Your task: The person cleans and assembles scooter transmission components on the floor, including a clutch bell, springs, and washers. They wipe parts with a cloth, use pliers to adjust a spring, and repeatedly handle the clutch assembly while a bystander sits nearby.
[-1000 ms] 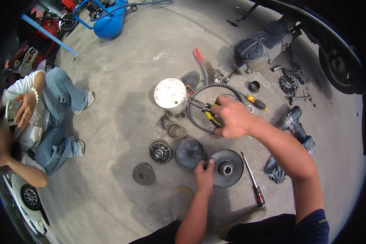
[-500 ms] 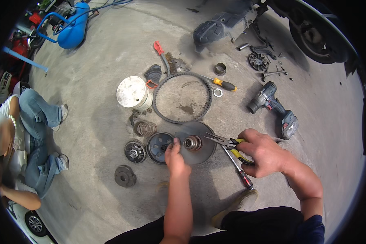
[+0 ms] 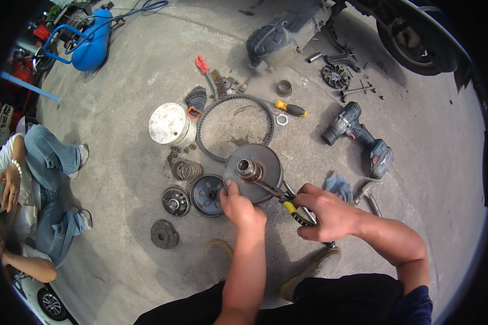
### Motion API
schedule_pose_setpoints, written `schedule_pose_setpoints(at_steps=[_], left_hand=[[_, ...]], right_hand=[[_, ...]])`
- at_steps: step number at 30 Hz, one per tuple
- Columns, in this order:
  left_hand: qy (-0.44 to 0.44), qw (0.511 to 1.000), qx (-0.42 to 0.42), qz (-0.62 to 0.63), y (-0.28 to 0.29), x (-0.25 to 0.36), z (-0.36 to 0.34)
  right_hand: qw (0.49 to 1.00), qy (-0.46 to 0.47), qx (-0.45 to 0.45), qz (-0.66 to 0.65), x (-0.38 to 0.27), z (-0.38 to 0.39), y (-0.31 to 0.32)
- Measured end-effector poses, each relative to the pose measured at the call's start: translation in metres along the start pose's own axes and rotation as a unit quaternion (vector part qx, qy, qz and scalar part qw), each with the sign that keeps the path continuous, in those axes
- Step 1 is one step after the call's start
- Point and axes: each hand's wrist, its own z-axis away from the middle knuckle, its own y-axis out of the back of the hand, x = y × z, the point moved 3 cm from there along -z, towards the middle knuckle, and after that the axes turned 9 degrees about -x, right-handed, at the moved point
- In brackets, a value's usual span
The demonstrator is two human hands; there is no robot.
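Observation:
My left hand (image 3: 243,210) grips the near edge of a grey metal pulley disc (image 3: 265,157), thumb on its face. The disc is tilted, and a shiny ringed hub (image 3: 247,170) stands up from its middle. In my right hand (image 3: 329,212) are needle-nose pliers (image 3: 293,208) with yellow and black handles. Their jaws reach over the disc to the foot of the hub; whether they pinch anything there I cannot tell. Just left of the disc lies a round clutch bell with holes (image 3: 205,196). Beside that are a clutch part (image 3: 176,201) and a coil spring (image 3: 187,170).
Beyond the disc are a toothed drive belt (image 3: 272,127), a white bucket (image 3: 167,124) and a yellow-handled screwdriver (image 3: 291,108). A cordless impact wrench (image 3: 358,135), a blue rag (image 3: 339,187) and a hammer (image 3: 370,199) lie right. A seated person (image 3: 38,179) is at far left.
My right hand has moved left and brought the plier tips onto the disc near the hub. The disc has been tilted and shifted slightly, uncovering the blue rag and hammer at right.

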Motion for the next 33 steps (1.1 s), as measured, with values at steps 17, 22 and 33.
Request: schedule_pose_setpoints(at_steps=[17, 22, 33], left_hand=[[-0.023, 0.998, -0.029, 0.045, -0.005, -0.009, 0.01], [-0.022, 0.998, -0.023, 0.049, -0.003, -0.012, 0.008], [-0.028, 0.998, -0.01, 0.059, -0.004, -0.009, 0.004]], right_hand=[[0.991, -0.002, 0.03, -0.132, 0.013, -0.026, -0.025], [0.995, 0.02, 0.053, -0.085, 0.015, -0.028, -0.03], [0.98, 0.03, 0.061, -0.188, 0.02, -0.037, -0.03]])
